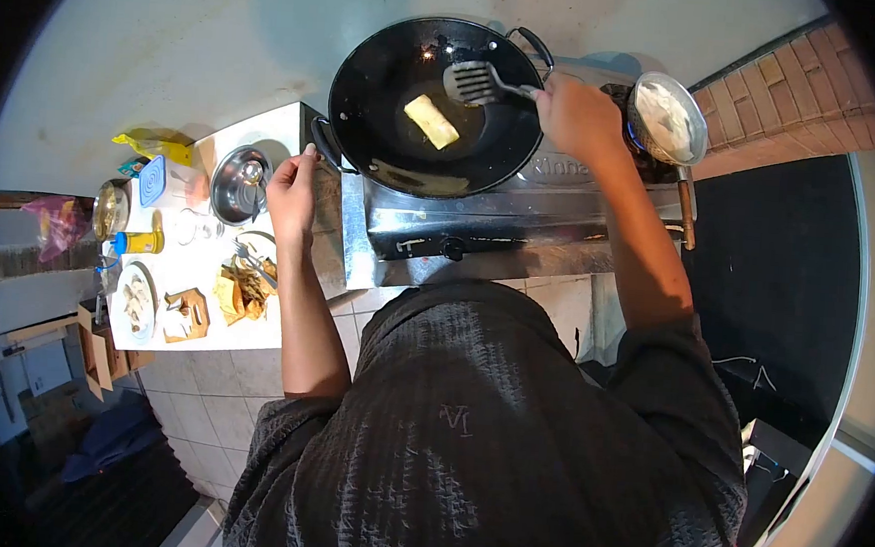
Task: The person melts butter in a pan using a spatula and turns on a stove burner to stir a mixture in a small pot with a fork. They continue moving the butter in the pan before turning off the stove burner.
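Observation:
A black two-handled wok sits on the steel gas stove. Inside it lies a pale yellow rectangular piece of food, lightly browned, in a shiny film of oil. My right hand is closed around the handle of a slotted spatula, whose head is over the wok, just beyond the food and slightly blurred. At the wok's left handle, my left hand is closed, its fingertips against the handle; part of the grip is hidden.
To the right, a small pan with whitish contents stands over a blue flame, its wooden handle pointing toward me. The white table at left holds a metal bowl, a plate, a yellow bottle and food on brown paper.

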`<move>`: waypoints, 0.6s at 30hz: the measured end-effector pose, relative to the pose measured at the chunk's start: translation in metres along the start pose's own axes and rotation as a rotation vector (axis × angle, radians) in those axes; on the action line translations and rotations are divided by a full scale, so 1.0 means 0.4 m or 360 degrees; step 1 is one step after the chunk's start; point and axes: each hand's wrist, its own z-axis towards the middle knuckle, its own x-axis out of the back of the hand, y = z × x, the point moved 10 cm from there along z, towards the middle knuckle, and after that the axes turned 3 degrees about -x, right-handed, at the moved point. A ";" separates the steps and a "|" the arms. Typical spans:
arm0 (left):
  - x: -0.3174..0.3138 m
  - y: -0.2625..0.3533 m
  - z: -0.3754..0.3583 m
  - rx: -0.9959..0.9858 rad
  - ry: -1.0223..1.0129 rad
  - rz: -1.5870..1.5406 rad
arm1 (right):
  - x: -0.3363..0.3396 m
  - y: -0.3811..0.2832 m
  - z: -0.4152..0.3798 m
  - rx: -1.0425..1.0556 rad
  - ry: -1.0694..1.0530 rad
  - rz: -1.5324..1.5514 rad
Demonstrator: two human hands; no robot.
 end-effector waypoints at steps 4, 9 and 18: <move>0.006 0.003 0.010 0.0017 0.0001 0.0030 | 0.010 -0.004 -0.009 -0.0017 -0.0191 0.0177; 0.008 0.023 0.018 -0.0040 -0.0013 0.0100 | 0.004 -0.008 -0.015 -0.0131 -0.0099 0.0057; 0.012 0.014 0.024 -0.0050 -0.0041 0.0100 | -0.002 0.005 -0.017 -0.0155 -0.0008 0.0080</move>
